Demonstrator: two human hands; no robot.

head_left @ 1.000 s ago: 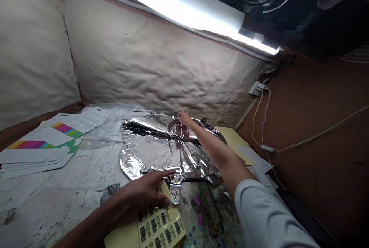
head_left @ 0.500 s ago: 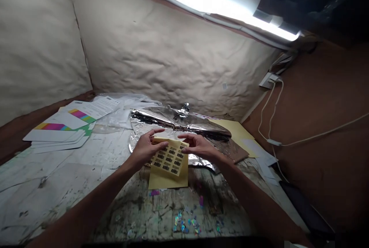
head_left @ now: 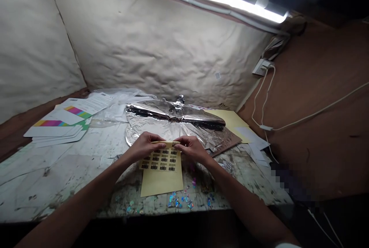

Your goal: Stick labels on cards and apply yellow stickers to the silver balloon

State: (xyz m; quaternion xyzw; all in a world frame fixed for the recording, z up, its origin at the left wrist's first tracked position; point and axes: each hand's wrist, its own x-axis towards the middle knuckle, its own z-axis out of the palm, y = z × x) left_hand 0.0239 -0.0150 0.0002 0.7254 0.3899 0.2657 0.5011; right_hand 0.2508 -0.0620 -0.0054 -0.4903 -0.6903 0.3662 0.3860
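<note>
The left hand point(head_left: 145, 146) and the right hand point(head_left: 191, 149) are both narrow, and the fingers and thumbs pinch the far edge of a sheet of barcode stickers point(head_left: 161, 160) from each side. The hands are close together and almost touch above this sheet. Its far edge is lifted and bent a little, and the near part lies on the workbench point(head_left: 72, 171), just in front of the person. The long axis of the sheet goes from the person toward the wall, and the rows of barcodes run across it, from left to right.

Just behind the hands lies a silver foil balloon point(head_left: 170, 127). Its far part is folded over in a long crease from left to right, and its metal neck point(head_left: 180, 100) stands up at the middle. A clear plastic bag point(head_left: 111, 108) lies to its left, but I cannot tell if it holds anything. Farther left is a stack of white cards with rainbow stripes point(head_left: 57, 129). Small shiny sequins point(head_left: 178, 200) are scattered near the sheet.
</note>
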